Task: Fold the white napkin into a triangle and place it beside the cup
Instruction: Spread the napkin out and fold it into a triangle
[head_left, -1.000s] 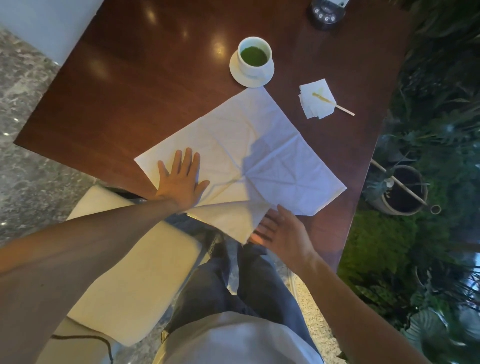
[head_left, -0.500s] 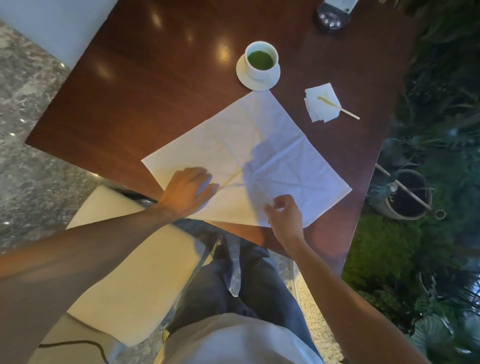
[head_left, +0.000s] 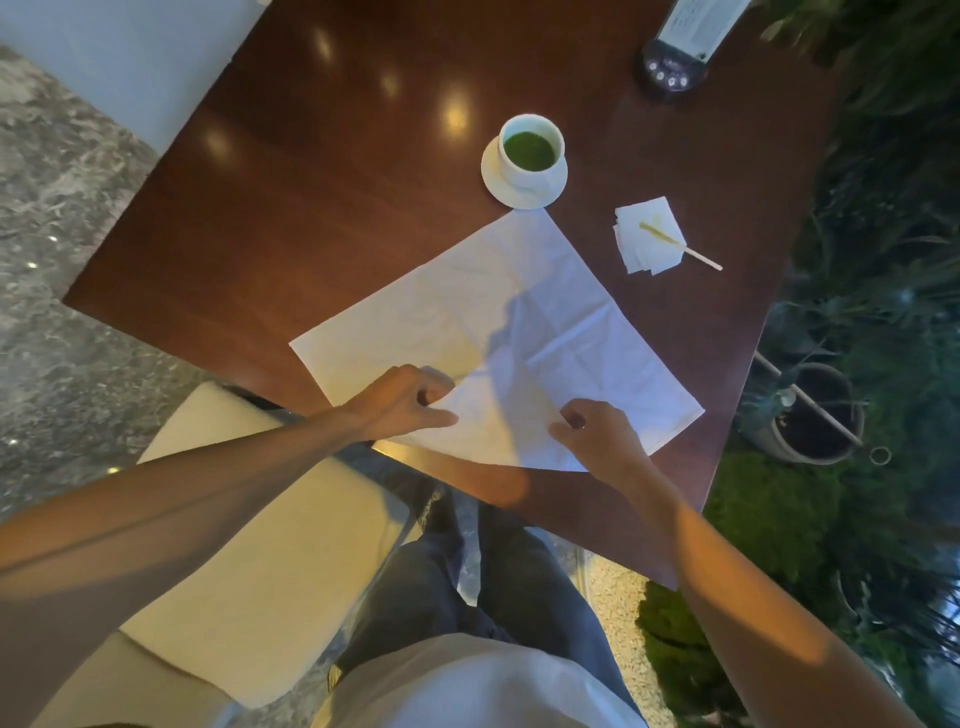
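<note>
Now both hands, left (head_left: 402, 402) and right (head_left: 597, 434), pinch the near edge of the napkin (head_left: 519, 332); next, probably, carry that corner toward the cup (head_left: 531, 151) beyond them.

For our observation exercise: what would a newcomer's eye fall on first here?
The big white napkin spread open on the dark wooden table, with the left hand and right hand pinching its near edge. Beyond its far corner, a white cup of bright green drink.

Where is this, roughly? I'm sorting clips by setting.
Probably a cafe or tea lounge: a wooden table, a cup of green drink on a saucer, potted plants alongside.
</note>
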